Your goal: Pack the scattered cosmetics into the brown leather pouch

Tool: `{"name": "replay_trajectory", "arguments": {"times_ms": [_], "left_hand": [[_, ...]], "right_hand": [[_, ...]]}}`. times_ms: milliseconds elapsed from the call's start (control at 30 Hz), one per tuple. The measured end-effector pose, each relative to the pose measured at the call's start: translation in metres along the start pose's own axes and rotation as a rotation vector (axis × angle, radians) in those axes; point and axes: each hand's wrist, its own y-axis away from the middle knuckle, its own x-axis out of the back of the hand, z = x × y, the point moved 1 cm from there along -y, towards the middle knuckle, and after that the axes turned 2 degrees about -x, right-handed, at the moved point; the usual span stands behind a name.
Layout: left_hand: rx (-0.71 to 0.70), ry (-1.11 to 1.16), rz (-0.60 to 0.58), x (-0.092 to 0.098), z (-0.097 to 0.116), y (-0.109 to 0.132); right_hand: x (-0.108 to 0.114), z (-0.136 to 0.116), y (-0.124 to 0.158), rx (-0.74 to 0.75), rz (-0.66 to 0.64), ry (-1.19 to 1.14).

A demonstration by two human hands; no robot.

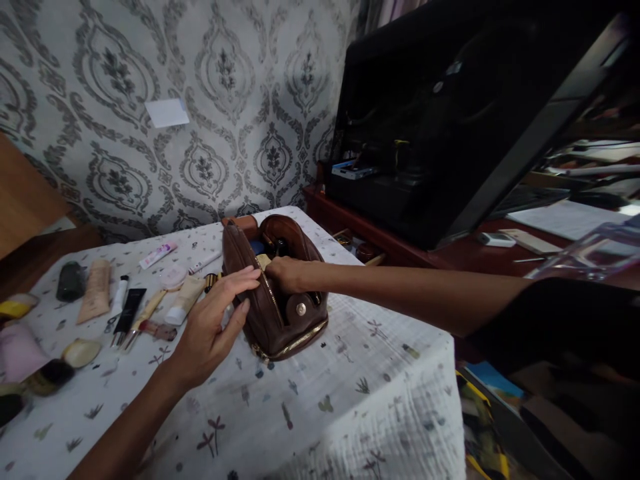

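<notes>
A brown leather makeup bag (280,337) with gold zips stands unzipped on the cloth-covered table. My left hand (213,327) rests its outstretched fingers on the bag's near left edge, thumb apart, against the outer side. My right hand (290,273) reaches into the opening from the right. Its fingers look curled, but their tips and anything in them are hidden. Beside them inside the bag lie a pale yellow item (263,261), something blue (257,247) and a dark item (283,247). A snap-button flap (301,309) shows below my right wrist.
Left of the bag lie several cosmetics, among them a beige tube (95,291), a black tube (131,310), a cream tube (185,300) and a pink tube (158,255). A round compact (81,353) is nearer. A large black screen (425,133) stands behind the table's right edge.
</notes>
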Motion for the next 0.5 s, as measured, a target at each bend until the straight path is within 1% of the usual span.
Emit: {"name": "replay_trajectory", "arguments": {"times_ms": [133, 267, 367, 400, 433, 467, 500], "left_hand": [[0.010, 0.004, 0.002, 0.000, 0.001, 0.000], [0.009, -0.019, -0.020, 0.004, 0.004, 0.000], [0.048, -0.061, -0.028, 0.010, 0.001, 0.006], [0.074, -0.084, -0.026, 0.013, -0.003, 0.009], [0.104, -0.110, -0.021, 0.016, -0.007, 0.014], [0.142, -0.141, -0.013, 0.020, -0.014, 0.019], [0.184, -0.176, -0.002, 0.025, -0.021, 0.026]], "right_hand": [[0.009, -0.005, 0.010, -0.011, -0.001, 0.038], [0.028, -0.013, 0.024, -0.022, -0.012, 0.100], [0.042, -0.015, 0.034, 0.027, 0.038, 0.114], [0.045, -0.015, 0.038, 0.043, 0.087, 0.114], [0.046, -0.015, 0.043, 0.052, 0.168, 0.109], [0.046, -0.016, 0.049, 0.056, 0.282, 0.097], [0.043, -0.017, 0.055, 0.065, 0.425, 0.075]]}}
